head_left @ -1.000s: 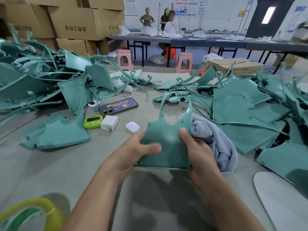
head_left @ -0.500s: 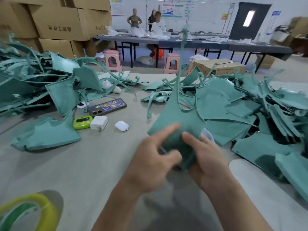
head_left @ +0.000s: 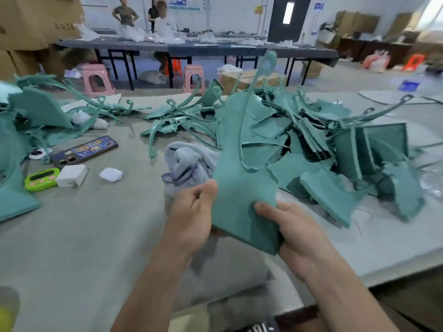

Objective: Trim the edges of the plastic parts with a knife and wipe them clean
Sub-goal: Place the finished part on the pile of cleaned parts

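A teal plastic part (head_left: 242, 188) with a long thin curved arm rising from it is held above the grey table (head_left: 84, 236), tilted toward the right. My right hand (head_left: 294, 233) grips its lower right corner, thumb lying across the face. My left hand (head_left: 191, 216) has its fingers curled at the part's left edge and on a grey-blue cloth (head_left: 189, 164) bunched just behind it; what exactly it grasps is unclear. No knife is visible.
A heap of teal parts (head_left: 335, 144) fills the right side, and another pile (head_left: 36, 116) lies at the left. A phone (head_left: 84, 150), green timer (head_left: 40, 179), white charger (head_left: 72, 174) and earbud case (head_left: 110, 174) sit left of the cloth. People stand at a far table (head_left: 191, 47).
The part has swung to the right and tilted, toward the right heap. The cloth now shows at its left by my left hand. My view has turned right.
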Available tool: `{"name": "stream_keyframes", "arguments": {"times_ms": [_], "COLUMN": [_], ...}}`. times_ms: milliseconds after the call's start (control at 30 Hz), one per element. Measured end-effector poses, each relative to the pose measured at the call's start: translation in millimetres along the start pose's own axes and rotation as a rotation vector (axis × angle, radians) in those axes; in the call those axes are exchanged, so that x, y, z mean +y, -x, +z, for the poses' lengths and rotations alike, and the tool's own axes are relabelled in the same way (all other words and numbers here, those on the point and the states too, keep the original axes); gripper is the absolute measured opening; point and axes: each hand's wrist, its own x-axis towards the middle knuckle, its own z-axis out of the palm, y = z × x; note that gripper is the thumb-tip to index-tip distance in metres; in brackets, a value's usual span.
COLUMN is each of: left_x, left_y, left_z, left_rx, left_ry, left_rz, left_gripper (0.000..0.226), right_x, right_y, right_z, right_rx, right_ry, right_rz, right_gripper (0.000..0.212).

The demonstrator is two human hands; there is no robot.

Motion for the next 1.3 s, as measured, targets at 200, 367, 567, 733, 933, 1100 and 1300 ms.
{"name": "stream_keyframes", "arguments": {"times_ms": [200, 367, 567, 733, 933, 1100, 1300], "left_x": [2.3, -1.8, -34.4, -89.6, -151.4, -161.2, -133.4], "left_y": [31.7, 76.7, 145.8, 199.5, 249.7, 250.5, 225.1], "left_z": [52.9, 106.7, 188.9, 241.8, 255.4, 254.4, 256.8], "left_rx": [-0.391, -0.692, -0.835, -0.942, -1.159, -1.131, -0.906], "left_ry": [0.301, 0.293, -0.194, -0.558, -0.635, -0.549, -0.145], "left_rz": [-0.127, -0.163, -0.046, -0.126, -0.361, -0.409, -0.45], "left_gripper": [0.022, 0.05, 0.017, 0.036, 0.07, 0.062, 0.041], "right_x": [13.4, 36.0, 95.1, 174.5, 241.6, 271.5, 214.5], "right_y": [56.8, 128.2, 216.6, 260.6, 292.0, 261.8, 205.7], "right_z": [-55.2, -114.8, -180.2, -217.9, -270.6, -262.5, -238.3], "right_rx": [0.153, 0.193, 0.307, 0.63, 1.032, 0.934, 0.683], "right_ry": [0.036, -0.194, -0.421, -0.651, -0.871, -0.889, -0.864], "right_rz": [-0.029, 0.009, 0.07, 0.26, 0.315, 0.527, 0.363], "right_gripper": [0.032, 0.042, 0.045, 0.046, 0.037, 0.041, 0.017]}}
